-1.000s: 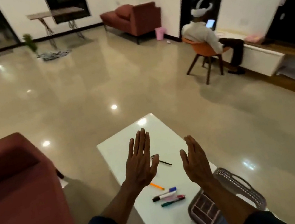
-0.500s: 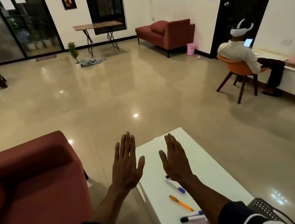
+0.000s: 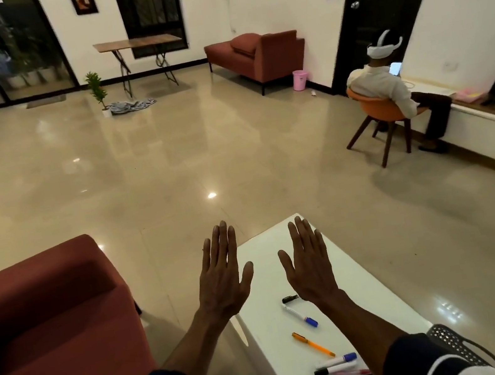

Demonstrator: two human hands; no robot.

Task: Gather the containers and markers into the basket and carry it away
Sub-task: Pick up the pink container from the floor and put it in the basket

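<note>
White table (image 3: 347,272), markers strewn on it, both of your hands flat and empty above its far end.

Your left hand (image 3: 222,277) and right hand (image 3: 309,264) are spread, fingers straight, holding nothing. The markers (image 3: 337,366) lie nearer you than the hands, under your right forearm, long axes mostly slanting across the table. The basket (image 3: 456,345) shows only an edge at lower right; containers probably sit inside, unseen. Right hand is nearer.

White counter (image 3: 347,272) has loose markers (image 3: 337,369) and an orange pen (image 3: 312,344) lying on it, grey basket (image 3: 454,342) at the near right end.
</note>
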